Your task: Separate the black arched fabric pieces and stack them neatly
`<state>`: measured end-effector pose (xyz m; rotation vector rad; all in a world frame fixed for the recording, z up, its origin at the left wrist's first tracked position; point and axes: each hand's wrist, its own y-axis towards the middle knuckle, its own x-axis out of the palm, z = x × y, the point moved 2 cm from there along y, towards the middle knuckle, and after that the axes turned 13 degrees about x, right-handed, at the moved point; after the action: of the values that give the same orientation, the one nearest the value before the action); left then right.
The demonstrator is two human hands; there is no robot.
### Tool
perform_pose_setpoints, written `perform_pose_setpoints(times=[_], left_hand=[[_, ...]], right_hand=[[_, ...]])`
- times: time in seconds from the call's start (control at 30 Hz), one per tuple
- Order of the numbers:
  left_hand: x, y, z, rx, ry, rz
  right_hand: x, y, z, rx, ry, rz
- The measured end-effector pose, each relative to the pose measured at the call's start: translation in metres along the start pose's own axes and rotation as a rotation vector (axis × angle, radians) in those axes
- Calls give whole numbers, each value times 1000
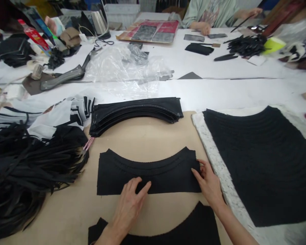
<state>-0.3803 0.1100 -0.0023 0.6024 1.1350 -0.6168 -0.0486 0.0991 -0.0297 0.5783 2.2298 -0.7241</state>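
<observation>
Black notched panel point(163, 178) lies flat on the tan board point(66, 211), just beyond a second black piece point(200, 228) that the bottom of my view cuts off and the left forearm partly covers. From my remote seat I see the left hand point(131, 200) resting its fingertips on the panel, thumb spread away, nothing gripped; it hides part of the near edge. The right hand point(209, 183) is at the panel's right end, thumb over the cloth, forefinger by the edge, a small gap between them. Its other fingers are hard to make out, so I cannot tell whether the edge is pinched. Leftward, black strips point(28, 170) run out of frame, too tangled for me to separate. Rightward, black cloth point(265, 163) covers much of a white pad point(214, 153), both cut off. Beyond the panel sits a stack of curved black pieces point(137, 108), its layers uncountable to me. Farther off, crumpled clear plastic point(117, 68) blurs what lies beneath; a co-worker point(210, 13) is cropped at the top.
</observation>
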Motion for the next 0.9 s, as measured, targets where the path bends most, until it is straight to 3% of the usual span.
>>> perform_pose_setpoints(times=[0.1, 0.27, 0.37, 0.53, 0.67, 0.73, 0.8, 0.87, 0.9], left_hand=[[12, 4, 11, 21, 60, -52], [18, 6, 11, 50, 146, -71], [17, 8, 11, 60, 176, -95], [13, 11, 16, 4, 148, -139], [9, 13, 18, -38, 19, -155], [2, 10, 12, -74, -109, -109], [-10, 0, -3, -191, -271, 30], [-29, -24, -25, -423, -411, 250], [-38, -41, -36, -579, -473, 362]], right_hand=[[0, 0, -1, -7, 9, -3], [-1, 0, -1, -5, 17, 5], [-4, -5, -8, -50, -66, 88], [-4, -24, -23, -320, -304, 304], [6, -35, -22, -516, -400, 150], [7, -43, -23, -527, -397, 163], [11, -59, -31, -505, -321, 189], [25, -92, -48, -509, -179, 10], [38, -115, -60, -522, -102, -187]])
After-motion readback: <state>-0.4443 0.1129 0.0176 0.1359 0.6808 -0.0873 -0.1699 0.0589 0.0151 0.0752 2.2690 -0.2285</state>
